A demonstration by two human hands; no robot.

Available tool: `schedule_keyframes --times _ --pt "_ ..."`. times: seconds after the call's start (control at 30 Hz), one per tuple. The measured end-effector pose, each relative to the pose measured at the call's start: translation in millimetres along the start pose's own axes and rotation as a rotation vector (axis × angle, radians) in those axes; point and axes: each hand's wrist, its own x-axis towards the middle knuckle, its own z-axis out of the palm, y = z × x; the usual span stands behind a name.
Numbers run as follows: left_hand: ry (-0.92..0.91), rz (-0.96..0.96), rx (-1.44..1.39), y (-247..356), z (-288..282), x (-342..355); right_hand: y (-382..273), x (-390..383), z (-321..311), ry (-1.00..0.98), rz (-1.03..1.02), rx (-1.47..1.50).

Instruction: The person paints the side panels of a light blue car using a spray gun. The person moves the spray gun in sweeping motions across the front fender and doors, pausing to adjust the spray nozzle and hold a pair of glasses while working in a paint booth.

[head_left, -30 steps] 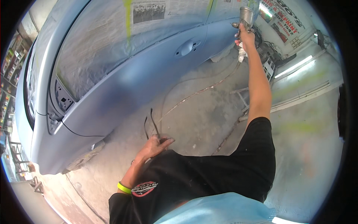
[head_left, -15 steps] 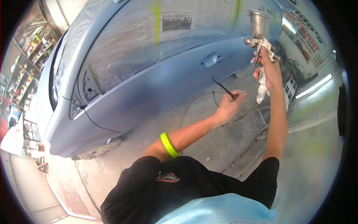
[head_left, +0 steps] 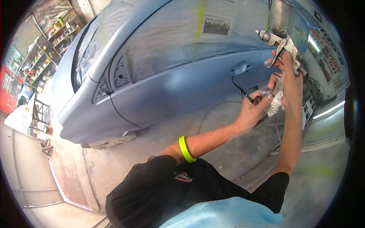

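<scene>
My right hand [head_left: 291, 81] is wrapped round the handle of a metal spray gun [head_left: 281, 41] at the upper right. Its cup [head_left: 281, 17] sits on top, and pale wrapping [head_left: 276, 104] covers the lower handle. My left hand [head_left: 253, 113] is closed on a thin black tool with a bent tip, which looks like tweezers [head_left: 242, 89]. The tip points toward the door handle recess [head_left: 241, 68] of a blue car [head_left: 163, 95]. My left fingertips are right beside the wrapped handle; whether they touch it I cannot tell.
Masking sheets and newspaper [head_left: 167, 41] cover the car's windows. A hose [head_left: 207, 114] lies on the concrete floor [head_left: 159, 136] below the door. Shelves of cans [head_left: 47, 51] stand at far left, and a wooden stool [head_left: 46, 147] is near the left wall.
The view has shifted, so the car appears farther right and lower. My left hand has come up close to the spray gun's handle, still holding the black tool. My right hand keeps its grip.
</scene>
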Motion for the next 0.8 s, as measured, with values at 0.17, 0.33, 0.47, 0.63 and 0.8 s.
schedule_keyframes --times 0.17,0.33,0.47,0.63,0.8 --pt "0.02 -0.016 0.029 55 -32 -35 -15 -24 63 -0.013 -0.009 -0.051" --pt "-0.006 -0.022 0.004 101 -61 -68 -37 -54 126 0.048 -0.017 -0.109" --pt "-0.046 -0.066 -0.031 133 -74 -97 -57 -76 161 0.074 -0.018 -0.185" --pt "-0.115 -0.066 -0.04 164 -84 -117 -81 -92 194 0.106 -0.019 -0.251" --pt "-0.13 -0.005 -0.067 182 -89 -142 -104 -93 212 -0.011 0.038 -0.283"
